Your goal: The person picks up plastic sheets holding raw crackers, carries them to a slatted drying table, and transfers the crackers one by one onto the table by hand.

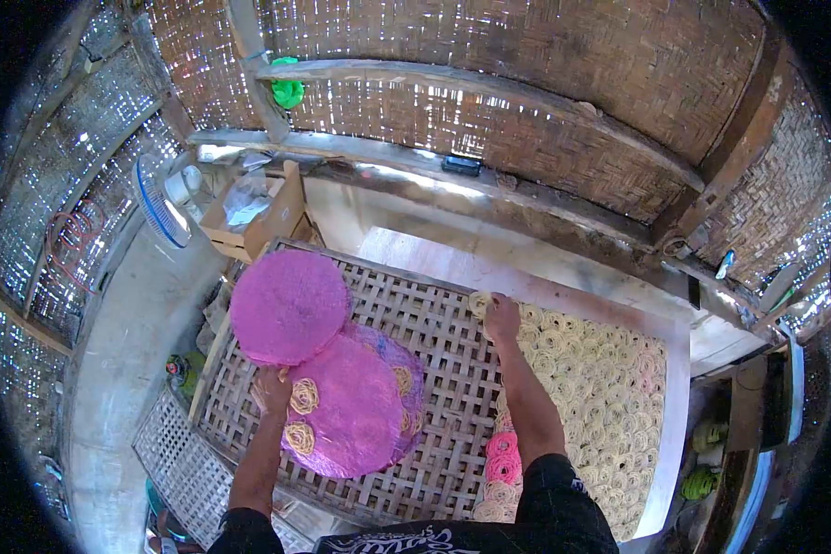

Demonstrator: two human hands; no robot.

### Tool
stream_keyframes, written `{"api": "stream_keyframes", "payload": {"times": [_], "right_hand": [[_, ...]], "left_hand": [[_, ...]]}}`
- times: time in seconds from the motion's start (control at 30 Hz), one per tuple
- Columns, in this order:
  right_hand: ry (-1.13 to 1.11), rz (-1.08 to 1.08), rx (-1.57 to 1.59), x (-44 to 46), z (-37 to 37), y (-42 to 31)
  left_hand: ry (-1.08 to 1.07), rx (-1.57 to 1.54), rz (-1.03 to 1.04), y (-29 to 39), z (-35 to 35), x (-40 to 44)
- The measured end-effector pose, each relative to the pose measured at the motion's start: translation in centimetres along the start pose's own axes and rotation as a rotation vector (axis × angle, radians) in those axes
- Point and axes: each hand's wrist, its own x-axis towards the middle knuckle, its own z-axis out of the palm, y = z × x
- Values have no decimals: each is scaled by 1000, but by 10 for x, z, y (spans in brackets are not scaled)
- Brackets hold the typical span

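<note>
Two round pink pieces overlap on the woven bamboo rack (443, 388): an upper pink disc (291, 305) and a lower pink disc (342, 406) with a few yellowish noodle coils (299, 438) on it. My left hand (272, 390) is at the lower edge of the upper disc, its fingers closed on something pale that I cannot make out. At the rack's far side my right hand (501, 319) has its fingers closed on a pale coil (479, 304), beside rows of pale coils (591, 397). Pink coils (503, 458) lie near my right forearm.
A fan (162, 201) and a wooden crate (258, 217) with plastic bags stand at the back left. A second woven rack (180, 452) is at lower left. Woven bamboo walls (563, 138) and a ledge bound the back.
</note>
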Motion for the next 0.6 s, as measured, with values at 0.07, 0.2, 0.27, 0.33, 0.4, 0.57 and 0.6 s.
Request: {"api": "stream_keyframes", "payload": {"times": [0.07, 0.2, 0.27, 0.33, 0.4, 0.57, 0.6], "right_hand": [[73, -87, -174, -11, -25, -18], [3, -23, -23, -64, -43, -62], [-135, -9, 211, -108, -42, -81], [-450, 89, 568, -160, -35, -93], [-728, 151, 902, -195, -28, -119], [-1062, 683, 1194, -233, -48, -212], [-1040, 731, 1215, -235, -45, -206]], "left_hand": [[1, -94, -212, 1, -8, 8], [408, -561, -280, -66, 27, 15], [423, -822, -267, -74, 13, 14], [368, -919, -382, -59, -10, 5], [243, -977, -457, -30, -28, -8], [-432, -1079, -369, 96, -73, -62], [-553, -1069, -336, 116, -82, -62]]}}
